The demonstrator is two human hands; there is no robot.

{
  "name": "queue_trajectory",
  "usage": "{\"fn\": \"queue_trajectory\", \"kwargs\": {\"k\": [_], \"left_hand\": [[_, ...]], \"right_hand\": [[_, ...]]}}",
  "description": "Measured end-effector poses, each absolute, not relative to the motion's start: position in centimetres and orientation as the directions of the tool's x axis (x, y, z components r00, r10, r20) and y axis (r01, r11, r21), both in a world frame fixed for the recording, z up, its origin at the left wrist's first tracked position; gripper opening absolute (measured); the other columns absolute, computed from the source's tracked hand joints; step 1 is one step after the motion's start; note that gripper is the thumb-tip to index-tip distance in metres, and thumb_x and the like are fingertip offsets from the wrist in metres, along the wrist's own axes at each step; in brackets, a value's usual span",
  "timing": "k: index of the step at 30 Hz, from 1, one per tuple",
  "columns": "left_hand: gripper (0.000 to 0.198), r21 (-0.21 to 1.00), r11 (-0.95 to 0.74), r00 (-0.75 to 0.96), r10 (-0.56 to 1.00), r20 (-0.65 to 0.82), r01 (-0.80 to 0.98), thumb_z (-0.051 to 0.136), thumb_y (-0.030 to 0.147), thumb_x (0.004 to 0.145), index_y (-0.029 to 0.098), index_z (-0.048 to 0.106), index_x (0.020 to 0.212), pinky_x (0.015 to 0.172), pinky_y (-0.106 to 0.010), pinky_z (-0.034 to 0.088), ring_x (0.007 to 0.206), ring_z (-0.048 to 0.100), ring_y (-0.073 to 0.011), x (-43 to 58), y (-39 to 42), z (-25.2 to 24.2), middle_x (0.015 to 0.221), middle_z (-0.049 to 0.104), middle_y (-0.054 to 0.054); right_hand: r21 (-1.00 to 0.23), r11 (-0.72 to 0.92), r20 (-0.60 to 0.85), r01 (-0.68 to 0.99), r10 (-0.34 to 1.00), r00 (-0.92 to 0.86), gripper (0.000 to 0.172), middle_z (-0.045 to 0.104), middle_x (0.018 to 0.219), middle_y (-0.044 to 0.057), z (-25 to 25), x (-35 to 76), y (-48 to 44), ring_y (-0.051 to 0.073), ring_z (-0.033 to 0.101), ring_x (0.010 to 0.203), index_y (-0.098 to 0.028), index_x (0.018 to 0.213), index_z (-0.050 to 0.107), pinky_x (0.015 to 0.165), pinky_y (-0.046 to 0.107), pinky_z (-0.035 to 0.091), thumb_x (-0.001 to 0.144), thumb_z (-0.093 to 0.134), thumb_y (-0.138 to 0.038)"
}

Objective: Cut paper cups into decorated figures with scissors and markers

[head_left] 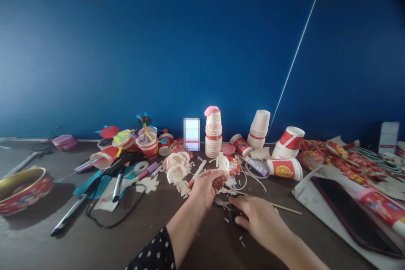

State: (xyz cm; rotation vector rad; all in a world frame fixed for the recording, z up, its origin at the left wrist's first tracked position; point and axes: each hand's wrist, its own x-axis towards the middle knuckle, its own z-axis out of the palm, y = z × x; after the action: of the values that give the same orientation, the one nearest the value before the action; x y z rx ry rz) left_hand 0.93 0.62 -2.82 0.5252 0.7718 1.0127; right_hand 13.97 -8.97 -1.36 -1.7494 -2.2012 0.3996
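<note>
My left hand [207, 187] pinches a cream-white paper cutout [222, 162] with a scalloped outline and holds it up above the table. My right hand [256, 215] has its fingers around the black handles of a pair of scissors [234, 214]. The blades point left, low over the table and just below my left hand; the right fingers partly cover the handles. Small paper scraps lie around the scissors. Left of my left hand sit ruffled cream paper pieces [177, 168] and an orange-and-white marker [196, 174].
A tall stack of paper cups [214, 135] stands behind my hands. A red cup [284, 169] lies on its side at right, near a wooden stick [286, 209]. A dark phone [354, 215] rests on white paper. At left are a glue gun [117, 185] and a red tin [25, 192].
</note>
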Motion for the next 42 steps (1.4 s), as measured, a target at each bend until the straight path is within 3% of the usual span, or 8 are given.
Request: {"fn": "queue_trajectory", "kwargs": {"k": [5, 9, 17, 21, 24, 31, 38, 42], "left_hand": [[0.007, 0.727, 0.444, 0.266, 0.896, -0.355, -0.524, 0.064, 0.010, 0.060, 0.008, 0.058, 0.063, 0.045, -0.017, 0.040, 0.046, 0.056, -0.0092, 1.0, 0.5, -2.5, 0.053, 0.060, -0.005], [0.005, 0.733, 0.444, 0.262, 0.896, -0.358, -0.515, 0.063, 0.011, 0.061, 0.009, 0.058, 0.062, 0.045, -0.018, 0.039, 0.046, 0.056, -0.0093, 1.0, 0.6, -2.5, 0.055, 0.061, -0.005], [0.011, 0.763, 0.432, 0.287, 0.900, -0.328, -0.481, 0.067, 0.015, 0.057, 0.008, 0.060, 0.061, 0.045, -0.019, 0.037, 0.045, 0.053, -0.0085, 1.0, 0.2, -2.5, 0.055, 0.060, -0.005], [0.012, 0.793, 0.458, 0.357, 0.876, -0.325, -0.401, 0.068, 0.016, 0.058, 0.008, 0.060, 0.064, 0.047, -0.020, 0.039, 0.047, 0.054, -0.0086, 1.1, -0.5, -2.0, 0.057, 0.061, -0.005], [0.011, 0.803, 0.483, 0.388, 0.855, -0.345, -0.350, 0.067, 0.015, 0.059, 0.008, 0.060, 0.064, 0.047, -0.020, 0.040, 0.045, 0.052, -0.0081, 1.3, -1.1, -1.5, 0.055, 0.060, -0.003], [0.014, 0.837, 0.490, 0.454, 0.821, -0.347, -0.245, 0.069, 0.019, 0.058, 0.010, 0.060, 0.063, 0.045, -0.019, 0.038, 0.045, 0.053, -0.0091, 1.8, -1.6, -1.8, 0.053, 0.059, -0.003], [0.025, 0.850, 0.444, 0.580, 0.785, -0.216, -0.285, 0.072, 0.024, 0.055, 0.011, 0.063, 0.074, 0.049, -0.019, 0.039, 0.049, 0.053, -0.0082, 1.4, -1.7, -1.1, 0.058, 0.060, -0.002], [0.028, 0.916, 0.325, 0.503, 0.847, -0.172, -0.235, 0.071, 0.032, 0.055, 0.012, 0.064, 0.073, 0.047, -0.019, 0.036, 0.050, 0.052, -0.0090, 1.4, -1.5, -1.0, 0.062, 0.062, -0.003]], "right_hand": [[-0.343, 0.149, 0.033, 0.927, 0.989, -0.147, 0.047, 0.065, 0.101, 0.007, -1.0, 13.7, -9.1, 0.026, 0.059, 0.092, -0.023, 0.113, 0.053, 0.075, 0.032, 0.041, 0.068, 0.058, -0.011], [-0.330, 0.148, 0.032, 0.932, 0.989, -0.145, 0.032, 0.067, 0.094, 0.007, -1.3, 13.8, -9.0, 0.026, 0.060, 0.089, -0.022, 0.101, 0.060, 0.074, 0.032, 0.041, 0.071, 0.057, -0.015], [-0.519, 0.154, 0.188, 0.841, 0.980, -0.063, 0.017, 0.066, 0.077, 0.002, -1.9, 14.2, -8.5, 0.019, 0.060, 0.074, -0.022, 0.078, 0.064, 0.067, 0.027, 0.041, 0.079, 0.047, -0.024], [-0.764, 0.083, 0.252, 0.640, 0.951, 0.178, 0.025, 0.061, 0.064, 0.001, -1.9, 14.9, -7.7, 0.017, 0.056, 0.059, -0.019, 0.073, 0.059, 0.057, 0.025, 0.040, 0.081, 0.046, -0.040], [-0.918, 0.054, 0.171, 0.394, 0.949, 0.267, 0.032, 0.058, 0.063, 0.001, -1.9, 15.2, -7.2, 0.016, 0.053, 0.058, -0.017, 0.081, 0.058, 0.052, 0.024, 0.039, 0.077, 0.048, -0.047], [-0.992, 0.041, 0.070, 0.116, 0.964, 0.258, 0.029, 0.054, 0.060, -0.001, -2.5, 15.3, -6.9, 0.011, 0.046, 0.052, -0.015, 0.073, 0.059, 0.047, 0.021, 0.033, 0.073, 0.055, -0.044], [-0.974, 0.028, 0.088, 0.223, 0.960, 0.266, 0.026, 0.052, 0.052, -0.003, -2.7, 15.0, -6.9, 0.011, 0.045, 0.049, -0.016, 0.063, 0.058, 0.047, 0.022, 0.031, 0.073, 0.055, -0.040], [-0.948, 0.048, 0.124, 0.314, 0.966, 0.228, 0.028, 0.053, 0.052, -0.002, -3.0, 14.8, -6.8, 0.011, 0.044, 0.049, -0.015, 0.059, 0.057, 0.048, 0.022, 0.031, 0.074, 0.054, -0.038]]}}
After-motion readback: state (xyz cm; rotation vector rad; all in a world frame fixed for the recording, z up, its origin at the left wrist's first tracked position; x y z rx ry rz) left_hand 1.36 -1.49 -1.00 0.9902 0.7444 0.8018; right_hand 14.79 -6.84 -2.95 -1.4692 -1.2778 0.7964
